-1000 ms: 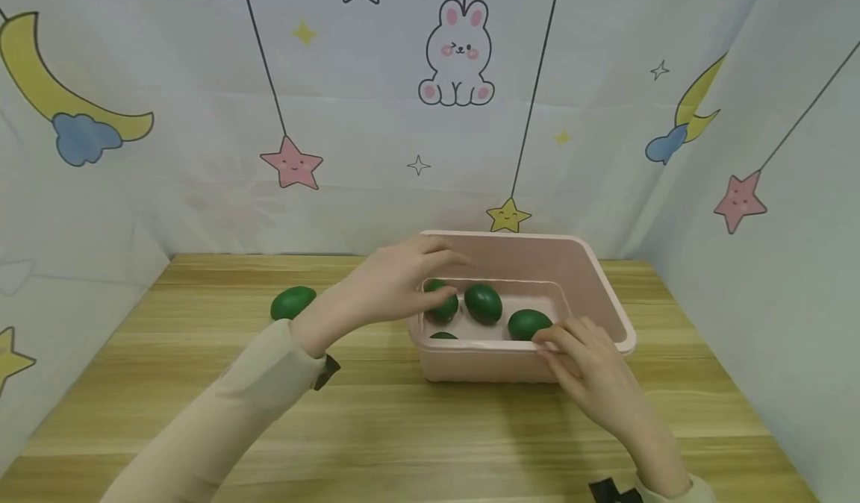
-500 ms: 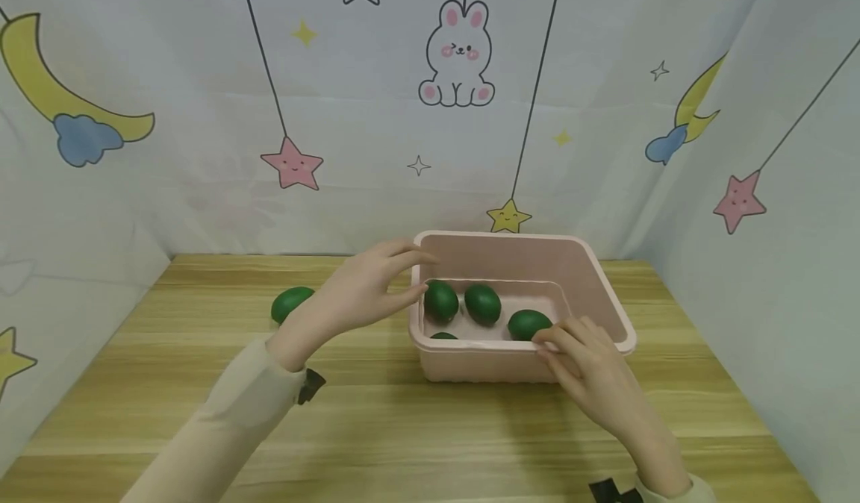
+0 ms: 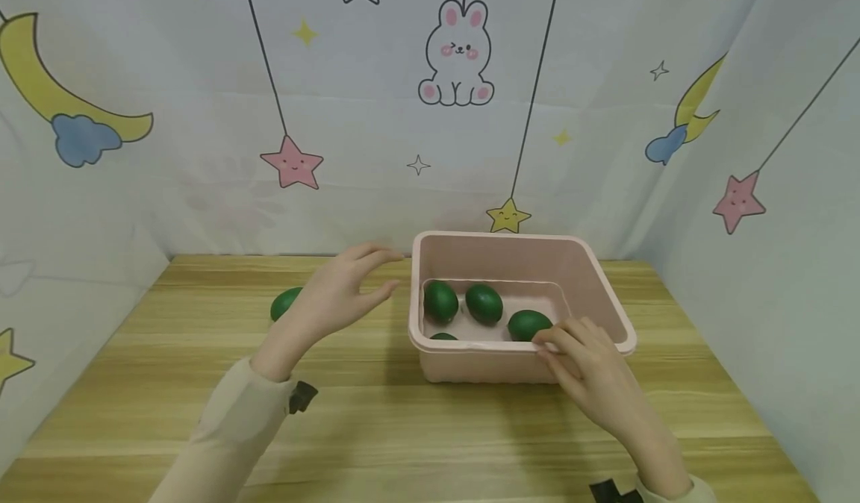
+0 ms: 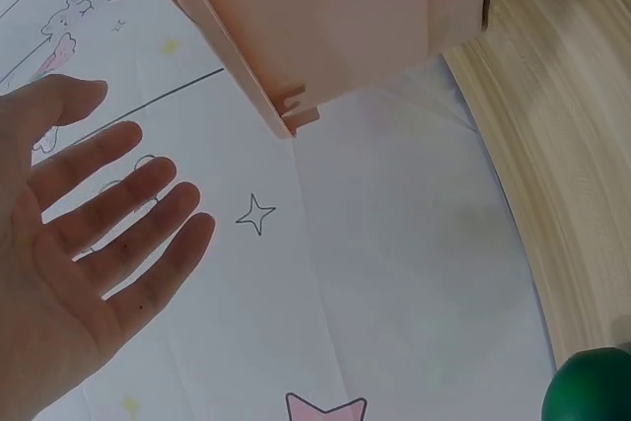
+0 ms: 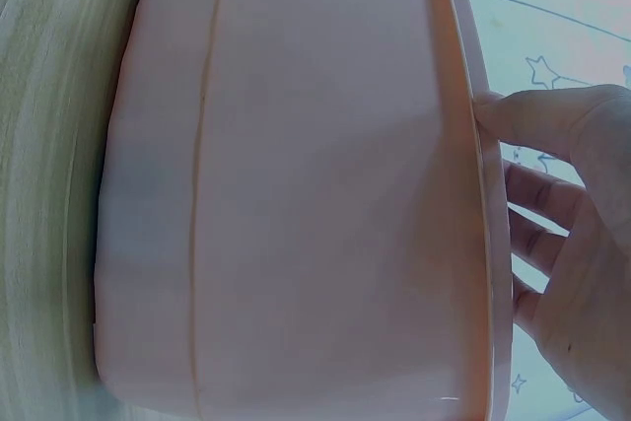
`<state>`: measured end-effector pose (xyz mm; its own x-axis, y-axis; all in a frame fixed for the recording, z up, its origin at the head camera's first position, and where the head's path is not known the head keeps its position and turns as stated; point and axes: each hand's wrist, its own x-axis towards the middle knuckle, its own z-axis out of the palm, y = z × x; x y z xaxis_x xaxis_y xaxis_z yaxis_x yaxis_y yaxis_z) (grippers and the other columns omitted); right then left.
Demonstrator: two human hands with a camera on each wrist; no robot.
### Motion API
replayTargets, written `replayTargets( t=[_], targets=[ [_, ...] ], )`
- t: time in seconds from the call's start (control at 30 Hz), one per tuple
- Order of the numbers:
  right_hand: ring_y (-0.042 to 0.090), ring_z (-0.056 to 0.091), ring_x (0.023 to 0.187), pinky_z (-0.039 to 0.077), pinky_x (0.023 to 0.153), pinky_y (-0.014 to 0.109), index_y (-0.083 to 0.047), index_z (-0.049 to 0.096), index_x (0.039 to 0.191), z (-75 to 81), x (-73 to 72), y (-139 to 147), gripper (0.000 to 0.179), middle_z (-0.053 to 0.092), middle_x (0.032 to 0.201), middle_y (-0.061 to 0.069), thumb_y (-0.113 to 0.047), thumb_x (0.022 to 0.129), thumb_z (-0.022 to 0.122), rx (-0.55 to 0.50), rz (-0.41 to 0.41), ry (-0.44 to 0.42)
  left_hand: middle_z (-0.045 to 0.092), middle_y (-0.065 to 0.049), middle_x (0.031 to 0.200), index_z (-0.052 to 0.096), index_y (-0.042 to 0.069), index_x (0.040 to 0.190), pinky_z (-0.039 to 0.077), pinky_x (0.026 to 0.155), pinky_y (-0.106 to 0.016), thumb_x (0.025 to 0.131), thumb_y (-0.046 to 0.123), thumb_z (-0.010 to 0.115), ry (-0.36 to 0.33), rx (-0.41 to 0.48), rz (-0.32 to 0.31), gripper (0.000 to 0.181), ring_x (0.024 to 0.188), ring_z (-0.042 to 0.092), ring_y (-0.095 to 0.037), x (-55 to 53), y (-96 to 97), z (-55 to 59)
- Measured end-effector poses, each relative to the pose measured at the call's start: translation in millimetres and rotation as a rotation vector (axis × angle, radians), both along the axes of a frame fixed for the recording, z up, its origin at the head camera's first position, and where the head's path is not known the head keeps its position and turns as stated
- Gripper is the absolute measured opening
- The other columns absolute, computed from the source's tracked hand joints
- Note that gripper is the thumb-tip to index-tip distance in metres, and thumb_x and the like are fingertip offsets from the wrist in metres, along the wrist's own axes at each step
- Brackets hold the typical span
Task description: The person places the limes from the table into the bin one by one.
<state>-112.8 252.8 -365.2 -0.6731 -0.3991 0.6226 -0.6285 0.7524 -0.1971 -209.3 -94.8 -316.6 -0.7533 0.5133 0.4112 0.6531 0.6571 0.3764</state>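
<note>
My left hand (image 3: 332, 294) hovers to the left of a pink plastic bin (image 3: 493, 365), palm toward it and nothing in the fingers. In the left wrist view, the fingers (image 4: 148, 248) are spread and relaxed. With its thumb and fingers, my right hand (image 3: 598, 376) pinches the near rim of the bin at the right. Inside the bin lie several glossy dark green egg-shaped objects, among them one at the middle (image 3: 484, 304); another is mostly hidden by the near wall. One more green egg-shaped object (image 3: 283, 303) rests on the table, partly behind my left wrist.
The wood-grain table (image 3: 430, 443) extends around the bin. A white curtain (image 3: 363, 100) printed with stars, moons and a rabbit hangs behind the table and along both sides.
My left hand has drawn back leftward, from over the bin's left side to beside it. The right hand, the bin and the green objects stay in place.
</note>
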Motion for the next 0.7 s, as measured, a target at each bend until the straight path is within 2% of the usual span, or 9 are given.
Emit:
replayTargets(
  t=[0.53,0.7],
  targets=[
    [0.005,0.044,0.084,0.032,0.077,0.02,-0.018,0.067,0.099,-0.6,0.3,1,0.021,0.059,0.09,-0.014,-0.008,0.081,0.073,0.006,-0.014,-0.015,0.059,-0.008,0.128,0.059,0.014,0.129,0.048,0.097,-0.051,0.094,0.027,0.06,-0.057,0.041,0.149,0.037,0.122,0.055,-0.031,-16.9,-26.3,-22.8],
    [0.005,0.044,0.084,0.032,0.076,0.02,-0.018,0.067,0.099,-0.4,1.1,1,0.021,0.059,0.091,-0.014,-0.009,0.082,0.072,0.005,-0.022,-0.028,0.06,-0.009,0.126,0.06,0.013,0.127,0.052,0.09,-0.051,0.094,0.027,0.06,-0.064,0.057,0.182,0.036,0.115,0.059,-0.032,-22.6,-34.7,-30.3]
  ],
)
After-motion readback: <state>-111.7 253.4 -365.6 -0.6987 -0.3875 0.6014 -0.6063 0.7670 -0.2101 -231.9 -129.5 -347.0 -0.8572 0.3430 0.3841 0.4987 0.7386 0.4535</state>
